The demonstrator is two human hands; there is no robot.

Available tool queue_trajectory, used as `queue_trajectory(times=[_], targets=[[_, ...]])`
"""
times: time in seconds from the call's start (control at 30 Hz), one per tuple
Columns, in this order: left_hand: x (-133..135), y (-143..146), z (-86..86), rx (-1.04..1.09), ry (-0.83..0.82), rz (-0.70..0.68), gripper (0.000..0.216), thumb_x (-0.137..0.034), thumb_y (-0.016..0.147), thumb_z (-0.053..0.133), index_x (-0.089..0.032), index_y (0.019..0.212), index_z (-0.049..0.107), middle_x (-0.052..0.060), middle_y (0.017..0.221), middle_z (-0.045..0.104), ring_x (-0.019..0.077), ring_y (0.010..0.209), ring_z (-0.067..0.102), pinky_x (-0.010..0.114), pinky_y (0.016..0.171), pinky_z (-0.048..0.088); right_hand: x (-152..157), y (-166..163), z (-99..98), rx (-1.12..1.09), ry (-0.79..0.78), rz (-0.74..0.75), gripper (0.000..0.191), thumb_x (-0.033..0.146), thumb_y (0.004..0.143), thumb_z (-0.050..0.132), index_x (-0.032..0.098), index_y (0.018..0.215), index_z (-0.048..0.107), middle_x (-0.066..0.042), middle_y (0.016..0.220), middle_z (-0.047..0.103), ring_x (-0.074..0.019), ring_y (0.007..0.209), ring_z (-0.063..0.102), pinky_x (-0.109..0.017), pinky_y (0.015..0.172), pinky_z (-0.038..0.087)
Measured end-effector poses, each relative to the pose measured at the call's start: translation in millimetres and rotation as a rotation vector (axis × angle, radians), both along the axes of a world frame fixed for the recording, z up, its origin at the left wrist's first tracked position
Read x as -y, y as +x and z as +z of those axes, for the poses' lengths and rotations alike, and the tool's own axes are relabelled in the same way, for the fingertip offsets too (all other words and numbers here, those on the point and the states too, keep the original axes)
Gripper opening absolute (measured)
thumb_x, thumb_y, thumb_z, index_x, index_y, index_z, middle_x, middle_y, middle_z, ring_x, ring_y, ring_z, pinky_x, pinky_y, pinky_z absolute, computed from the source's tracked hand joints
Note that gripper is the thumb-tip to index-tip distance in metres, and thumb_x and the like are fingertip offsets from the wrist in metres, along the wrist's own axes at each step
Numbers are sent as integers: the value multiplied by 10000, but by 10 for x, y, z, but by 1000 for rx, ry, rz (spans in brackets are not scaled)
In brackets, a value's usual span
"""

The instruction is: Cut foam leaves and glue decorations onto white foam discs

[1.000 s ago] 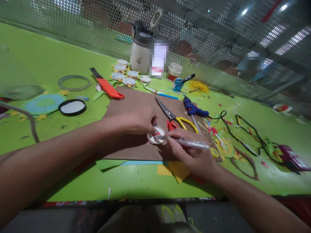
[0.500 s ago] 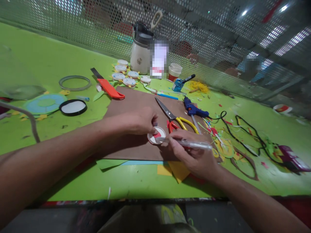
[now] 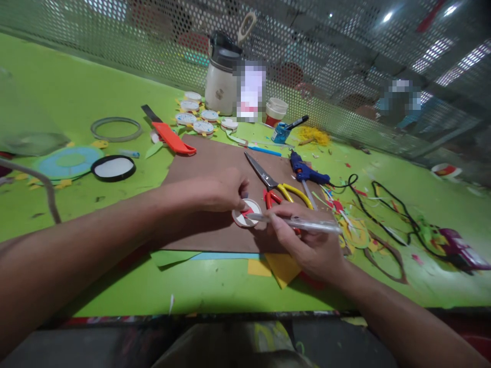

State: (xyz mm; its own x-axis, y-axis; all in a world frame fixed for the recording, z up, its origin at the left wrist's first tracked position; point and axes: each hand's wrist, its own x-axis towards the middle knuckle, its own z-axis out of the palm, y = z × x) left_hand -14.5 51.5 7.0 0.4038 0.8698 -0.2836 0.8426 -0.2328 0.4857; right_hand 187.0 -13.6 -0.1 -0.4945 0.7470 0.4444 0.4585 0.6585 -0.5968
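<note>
My left hand [image 3: 224, 189] is closed, its thumb and finger pinching a small red paper piece [image 3: 247, 212] on a white round disc [image 3: 251, 222]. The disc lies on a brown board [image 3: 215, 235]. Held in my right hand [image 3: 309, 245] is a clear pen [image 3: 316, 225], its tip at the red piece. Just beyond that hand lie scissors [image 3: 272, 183] with red and yellow handles, blades spread. Part of the disc is hidden under my left fingers.
A blue glue gun [image 3: 309, 173] with a black cord rests to the right, beside paper scraps [image 3: 356, 232]. An orange-handled cutter [image 3: 172, 137], several finished discs [image 3: 203, 128], a white flask [image 3: 220, 89] and a paint jar [image 3: 281, 134] stand farther back. Black-rimmed lid [image 3: 114, 168] left.
The pen in my right hand has tilted slightly, its rear end shifting right and its tip moving onto the red piece. My left hand stays in place on the disc.
</note>
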Motion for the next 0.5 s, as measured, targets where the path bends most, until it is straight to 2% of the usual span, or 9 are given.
queue_trajectory(times=[0.27,0.5], targets=[[-17,-16,-36,31,-19,1,198,-366,642,616,-214,768,596,9,704,645,179,639,551,281,531,335,-7,-21,-16,-3,-19,13,113,153,877,566,149,895,677,-35,817,714,-139,743,655,-257,722,494],[-18,-2,-21,30,-14,-1,191,-355,641,619,-213,766,596,9,702,644,178,634,546,283,531,331,-7,-16,-13,25,-8,5,120,177,874,560,149,861,677,-37,772,701,-147,693,641,-275,680,484]])
